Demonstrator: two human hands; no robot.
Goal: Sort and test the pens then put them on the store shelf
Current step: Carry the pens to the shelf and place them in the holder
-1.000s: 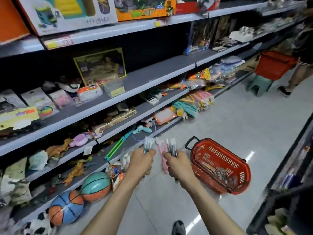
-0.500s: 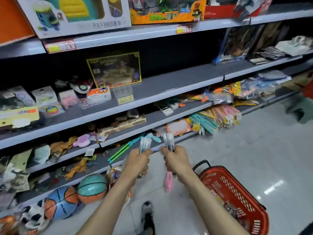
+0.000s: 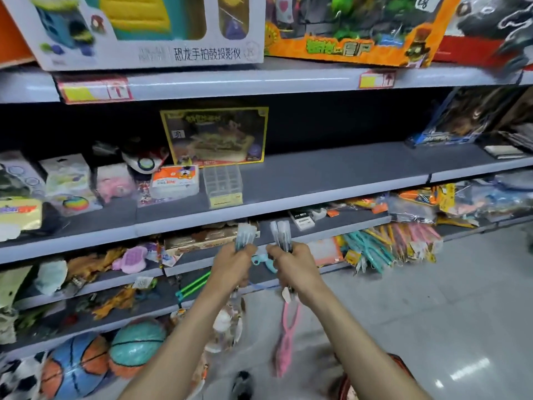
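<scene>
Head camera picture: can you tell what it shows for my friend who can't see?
Two hands, left and right, each grip a bunch of pens upright before toy-filled store shelves. A pink toy hangs below the right hand.

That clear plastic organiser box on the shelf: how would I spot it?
Find the yellow-framed toy box at the back of the middle grey shelf. In front of it stands the clear compartment box, the only see-through item, with a yellow label.

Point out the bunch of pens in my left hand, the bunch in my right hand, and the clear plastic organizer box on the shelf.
Left-hand pens (image 3: 245, 236), head view, on the clear caps.
Right-hand pens (image 3: 281, 233), head view, on the caps above the fist.
Clear organizer box (image 3: 222, 181), head view, on its front wall.
</scene>
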